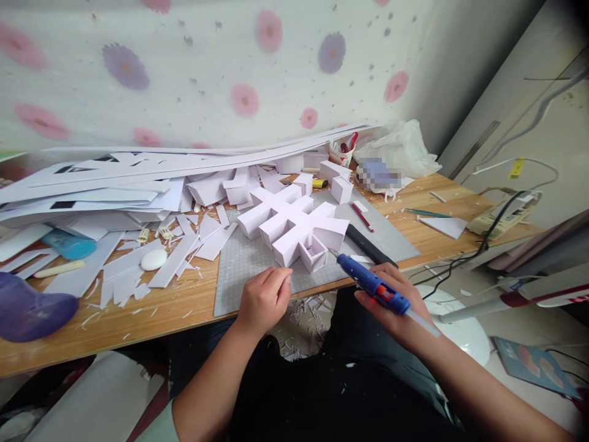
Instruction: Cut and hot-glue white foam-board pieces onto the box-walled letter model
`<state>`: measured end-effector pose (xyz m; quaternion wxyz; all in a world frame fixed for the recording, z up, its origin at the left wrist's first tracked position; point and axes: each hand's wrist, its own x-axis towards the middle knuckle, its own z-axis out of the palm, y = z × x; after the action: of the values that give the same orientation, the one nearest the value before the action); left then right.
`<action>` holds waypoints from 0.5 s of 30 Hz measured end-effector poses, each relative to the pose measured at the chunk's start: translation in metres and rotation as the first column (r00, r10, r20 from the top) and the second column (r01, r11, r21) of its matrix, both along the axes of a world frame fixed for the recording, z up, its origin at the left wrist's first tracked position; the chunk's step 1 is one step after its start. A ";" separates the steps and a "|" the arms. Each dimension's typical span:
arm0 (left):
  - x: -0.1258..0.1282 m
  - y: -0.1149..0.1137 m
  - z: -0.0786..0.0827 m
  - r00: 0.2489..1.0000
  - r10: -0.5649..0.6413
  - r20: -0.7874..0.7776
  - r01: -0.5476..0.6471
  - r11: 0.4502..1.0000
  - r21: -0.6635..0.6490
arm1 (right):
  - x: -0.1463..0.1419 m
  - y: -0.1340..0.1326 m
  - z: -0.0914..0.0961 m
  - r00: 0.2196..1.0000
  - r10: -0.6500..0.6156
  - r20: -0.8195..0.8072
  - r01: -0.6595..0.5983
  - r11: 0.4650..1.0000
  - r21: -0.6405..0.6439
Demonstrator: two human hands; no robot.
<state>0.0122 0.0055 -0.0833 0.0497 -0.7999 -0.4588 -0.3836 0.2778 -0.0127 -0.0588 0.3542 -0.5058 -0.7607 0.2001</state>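
My right hand [405, 294] is wrapped round a blue hot glue gun [368, 282]. A translucent glue stick [424, 323] sticks out of its back, and a small red light glows on its side. The nozzle points at the near right corner of a white foam-board letter shape [294, 215] with raised side walls and an open box-like end. My left hand [265, 298] is closed in front of that shape, at the mat's near edge. Its curled fingers hide whatever may be in them. A grey cutting mat [248, 279] lies under the shape.
White board scraps [177, 255] and stacked sheets [83, 190] cover the left side. A yellow knife [319, 183], a red pencil [362, 217] and a black tool handle [368, 244] surround the shape. At right are a power strip [504, 212] and hanging cables [485, 242].
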 end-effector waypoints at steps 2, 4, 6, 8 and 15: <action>0.000 0.000 0.001 1.000 -0.005 0.004 0.005 1.000 0.007 | 0.001 -0.001 0.004 0.998 -0.024 -0.055 0.025 0.999 0.031; 0.000 0.000 0.001 1.000 -0.015 0.010 0.015 1.000 0.016 | 0.004 -0.001 0.008 0.993 -0.033 -0.117 0.041 0.997 0.065; 0.000 0.000 0.002 1.000 -0.022 0.014 0.021 1.000 0.021 | 0.012 0.002 0.010 0.979 -0.048 -0.196 0.063 0.995 0.075; 0.001 -0.001 0.002 1.000 -0.023 0.018 0.023 1.000 0.021 | 0.026 0.008 0.010 0.958 -0.099 -0.268 0.109 0.994 0.023; 0.001 -0.001 0.003 1.000 -0.022 0.021 0.022 1.000 0.013 | 0.075 0.037 0.000 0.921 -0.294 -0.256 0.279 0.956 -0.094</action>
<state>0.0137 0.0048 -0.0799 0.0459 -0.8005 -0.4480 -0.3955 0.3525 0.0243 -0.0589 0.4646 -0.5895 -0.6181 0.2335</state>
